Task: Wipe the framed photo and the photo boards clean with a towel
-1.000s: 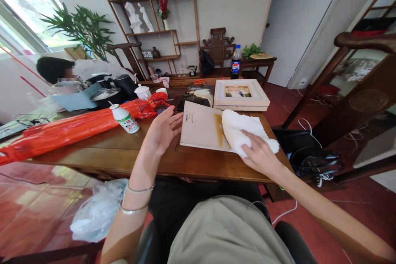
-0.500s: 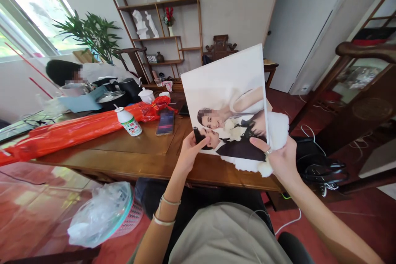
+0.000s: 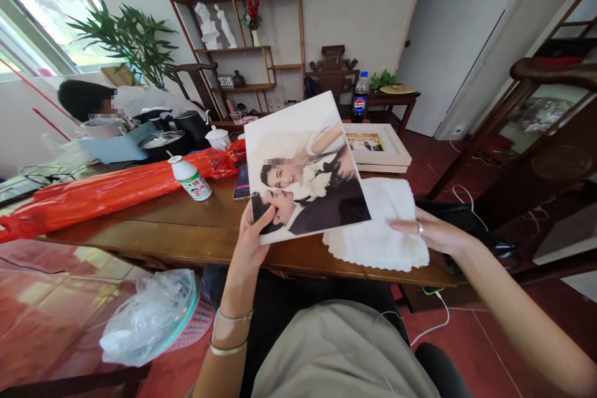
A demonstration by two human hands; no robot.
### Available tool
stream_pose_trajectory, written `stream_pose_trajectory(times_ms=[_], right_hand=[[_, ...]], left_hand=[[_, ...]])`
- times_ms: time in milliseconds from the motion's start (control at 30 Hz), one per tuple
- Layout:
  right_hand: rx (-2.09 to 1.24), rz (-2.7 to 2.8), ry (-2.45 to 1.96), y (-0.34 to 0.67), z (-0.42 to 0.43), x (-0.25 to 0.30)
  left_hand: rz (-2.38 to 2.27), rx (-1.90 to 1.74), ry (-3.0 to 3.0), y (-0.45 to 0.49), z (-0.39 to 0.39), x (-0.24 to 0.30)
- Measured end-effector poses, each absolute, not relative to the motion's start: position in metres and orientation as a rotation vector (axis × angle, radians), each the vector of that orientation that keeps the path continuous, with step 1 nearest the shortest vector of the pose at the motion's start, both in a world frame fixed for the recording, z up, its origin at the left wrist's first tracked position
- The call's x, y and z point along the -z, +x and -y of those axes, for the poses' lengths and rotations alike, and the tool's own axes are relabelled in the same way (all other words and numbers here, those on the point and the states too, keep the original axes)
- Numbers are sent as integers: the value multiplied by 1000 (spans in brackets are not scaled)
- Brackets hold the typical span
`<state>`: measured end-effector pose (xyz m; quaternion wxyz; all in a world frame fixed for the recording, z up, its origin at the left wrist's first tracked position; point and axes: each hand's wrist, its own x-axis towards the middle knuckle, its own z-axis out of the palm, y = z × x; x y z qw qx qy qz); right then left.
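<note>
left hand: gripping photo panel by its seven-o'clock corner, above table. right hand: pinching white cloth, four o'clock of panel. outward from panel: cola bottle, one o'clock; white bottle, nine o'clock.

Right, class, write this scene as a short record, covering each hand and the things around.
Left hand: grips the photo panel near its lower left corner
Right hand: holds the white cloth at its right edge
Photo panel: raised, tilted, picture side showing
Farther back: white frame, cola bottle
Table, left side: white bottle beside red-wrapped bundle
</note>
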<state>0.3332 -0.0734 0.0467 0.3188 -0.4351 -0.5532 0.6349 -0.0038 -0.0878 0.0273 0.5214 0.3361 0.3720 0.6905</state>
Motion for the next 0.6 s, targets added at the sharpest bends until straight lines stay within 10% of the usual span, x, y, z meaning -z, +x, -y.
stream_pose_trajectory(times_ms=[600], right_hand=[[-1172, 1624, -1385, 386, 43, -86]], left_hand=[[-953, -1624, 756, -25, 89, -43]])
